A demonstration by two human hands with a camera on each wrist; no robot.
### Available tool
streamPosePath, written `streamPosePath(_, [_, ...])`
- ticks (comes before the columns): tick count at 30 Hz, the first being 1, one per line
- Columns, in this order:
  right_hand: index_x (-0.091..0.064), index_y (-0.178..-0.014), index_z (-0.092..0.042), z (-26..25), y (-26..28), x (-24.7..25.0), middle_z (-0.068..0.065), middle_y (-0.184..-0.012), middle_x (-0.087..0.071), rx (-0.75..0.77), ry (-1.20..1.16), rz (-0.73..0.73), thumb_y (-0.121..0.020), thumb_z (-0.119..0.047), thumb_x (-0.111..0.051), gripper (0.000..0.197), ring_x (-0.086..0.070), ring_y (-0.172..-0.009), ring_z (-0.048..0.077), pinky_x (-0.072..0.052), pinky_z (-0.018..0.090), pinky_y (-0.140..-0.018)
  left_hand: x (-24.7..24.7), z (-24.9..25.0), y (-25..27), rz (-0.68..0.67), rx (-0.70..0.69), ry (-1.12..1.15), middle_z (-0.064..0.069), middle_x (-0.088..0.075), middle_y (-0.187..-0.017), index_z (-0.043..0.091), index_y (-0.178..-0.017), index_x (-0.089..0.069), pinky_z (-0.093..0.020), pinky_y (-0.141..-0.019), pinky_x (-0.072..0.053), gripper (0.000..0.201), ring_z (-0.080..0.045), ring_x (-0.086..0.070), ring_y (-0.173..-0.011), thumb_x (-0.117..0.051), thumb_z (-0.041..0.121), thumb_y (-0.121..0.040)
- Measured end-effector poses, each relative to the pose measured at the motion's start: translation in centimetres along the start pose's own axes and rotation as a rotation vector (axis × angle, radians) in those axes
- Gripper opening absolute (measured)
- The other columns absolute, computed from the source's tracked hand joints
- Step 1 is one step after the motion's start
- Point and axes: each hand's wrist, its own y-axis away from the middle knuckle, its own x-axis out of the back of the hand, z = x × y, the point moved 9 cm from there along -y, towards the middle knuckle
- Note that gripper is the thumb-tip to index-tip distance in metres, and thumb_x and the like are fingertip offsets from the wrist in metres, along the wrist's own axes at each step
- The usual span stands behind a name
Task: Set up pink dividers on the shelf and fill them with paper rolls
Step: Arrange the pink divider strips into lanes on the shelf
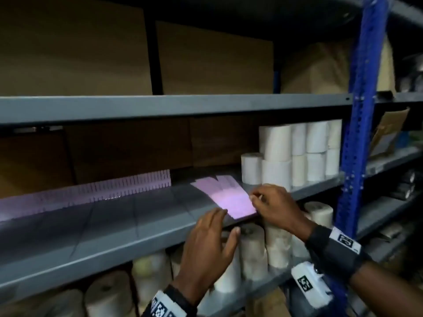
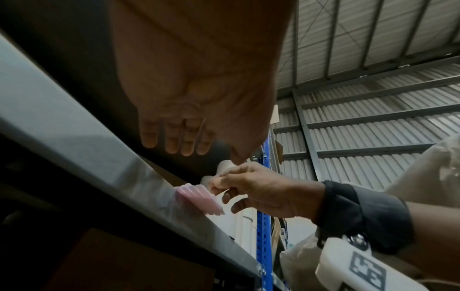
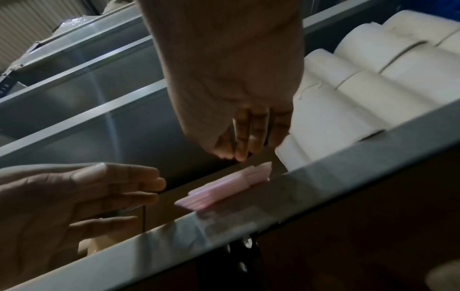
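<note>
A stack of flat pink dividers (image 1: 231, 197) lies on the grey shelf (image 1: 114, 227), close to its front lip. My right hand (image 1: 255, 199) sits at the stack's right edge, fingers curled, thumb and forefinger pinching the top pieces. From below, the stack (image 2: 199, 198) shows beside that hand (image 2: 248, 191). My left hand (image 1: 215, 225) hovers at the stack's front left corner with straight fingers, holding nothing. A long pink slotted strip (image 1: 103, 191) stands along the back of the shelf. White paper rolls (image 1: 297, 152) are stacked at the shelf's right end.
Brown cardboard boxes (image 1: 212, 62) fill the shelf above and stand behind the slotted strip. More paper rolls (image 1: 254, 250) stand on the shelf below. A blue perforated upright (image 1: 357, 133) bounds the bay on the right, with another rack beyond it.
</note>
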Motion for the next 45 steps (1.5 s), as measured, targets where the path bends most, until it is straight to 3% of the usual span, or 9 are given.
streamPosePath(3, [-0.074, -0.101, -0.021, 1.6, -2.3, -2.9, -0.002, -0.101, -0.072, -0.062, -0.006, -0.160, -0.089, -0.030, -0.058, 0.021, -0.064, -0.088, 0.015, -0.052, 0.032, -0.080, -2.7, -1.4, -3.0, -0.047, 0.005, -0.068, 0.007, -0.035, -0.161, 0.027, -0.154, -0.036, -0.023, -0.118, -0.021, 0.064, -0.011, -0.030, -0.147, -0.038, 0.062, -0.101])
streamPosePath(10, [-0.072, -0.109, -0.022, 4.3, -4.8, -6.8, -0.003, -0.107, -0.073, -0.141, -0.040, -0.416, -0.088, -0.037, -0.063, 0.027, -0.066, -0.096, 0.014, -0.052, 0.030, -0.089, -7.0, -3.0, -6.2, -0.211, -0.007, -0.158, 0.009, -0.021, -0.168, 0.033, -0.159, -0.024, -0.033, -0.124, -0.015, 0.065, -0.012, -0.020, -0.153, -0.029, 0.063, -0.102])
streamPosePath(17, [-0.075, -0.075, -0.020, 5.6, -5.6, -6.6, -0.010, -0.068, -0.072, -0.226, -0.261, -0.341, -0.081, -0.025, -0.074, 0.008, -0.068, -0.062, 0.005, -0.053, 0.022, -0.063, -6.1, -2.3, -6.2, -0.091, -0.018, -0.137, 0.016, -0.053, -0.144, 0.034, -0.143, -0.054, -0.027, -0.106, -0.035, 0.048, -0.007, -0.049, -0.131, -0.042, 0.055, -0.102])
streamPosePath(22, [-0.074, -0.073, -0.015, 6.4, -6.1, -6.2, 0.003, -0.066, -0.072, -0.298, -0.583, -0.318, -0.080, -0.014, -0.074, 0.007, -0.068, -0.057, 0.015, -0.056, 0.027, -0.055, -5.1, -1.6, -6.1, -0.052, -0.018, 0.046, 0.011, -0.062, -0.127, 0.027, -0.133, -0.066, -0.034, -0.093, -0.051, 0.039, -0.012, -0.061, -0.113, -0.057, 0.045, -0.100])
streamPosePath(26, [-0.076, -0.078, -0.024, 6.6, -6.6, -6.0, -0.001, -0.072, -0.074, -0.277, -0.719, -0.300, -0.086, -0.016, -0.067, 0.014, -0.065, -0.054, 0.006, -0.048, 0.018, -0.048, -1.8, -0.6, -5.8, 0.204, -0.054, 0.077, 0.006, -0.074, -0.118, 0.017, -0.121, -0.074, -0.031, -0.081, -0.058, 0.027, -0.010, -0.072, -0.100, -0.062, 0.025, -0.098])
streamPosePath(32, [-0.066, -0.108, -0.021, 8.7, -6.8, -6.1, -0.001, -0.075, -0.073, -0.285, -0.696, -0.226, -0.089, -0.029, -0.066, 0.020, -0.071, -0.072, 0.017, -0.062, 0.042, -0.068, 6.3, -2.7, -1.5, 0.720, 0.131, 0.073, 0.015, -0.073, -0.085, 0.021, -0.110, -0.073, -0.026, -0.061, -0.058, 0.018, 0.002, -0.071, -0.071, -0.058, 0.025, -0.101])
streamPosePath(36, [-0.053, -0.128, -0.022, 8.7, -7.1, -6.5, -0.005, -0.095, -0.071, -0.292, -0.639, -0.217, -0.089, -0.042, -0.063, 0.044, -0.069, -0.079, 0.015, -0.058, 0.029, -0.064, 9.7, -4.8, 2.0, 0.813, 0.291, 0.371, 0.009, -0.077, -0.092, 0.035, -0.108, -0.068, -0.021, -0.070, -0.062, 0.019, -0.008, -0.077, -0.080, -0.059, 0.023, -0.096])
streamPosePath(39, [-0.042, -0.139, -0.022, 7.8, -7.7, -7.0, -0.008, -0.088, -0.070, -0.274, -0.660, -0.251, -0.089, -0.047, -0.061, 0.058, -0.069, -0.077, 0.013, -0.056, 0.029, -0.064, 11.9, -5.3, 4.5, 0.860, 0.359, 0.494, 0.004, -0.079, -0.098, 0.028, -0.112, -0.070, -0.021, -0.072, -0.062, 0.022, -0.018, -0.078, -0.082, -0.057, 0.024, -0.095])
streamPosePath(45, [-0.061, -0.120, -0.024, 1.4, -9.6, -8.1, -0.006, -0.083, -0.073, -0.146, -0.866, -0.298, -0.093, -0.027, -0.062, 0.027, -0.068, -0.067, 0.005, -0.053, 0.023, -0.060, 16.6, -6.3, 10.1, 0.979, 0.443, 0.542, -0.006, -0.080, -0.097, 0.015, -0.109, -0.072, -0.030, -0.077, -0.063, 0.021, -0.021, -0.077, -0.080, -0.058, 0.021, -0.094])
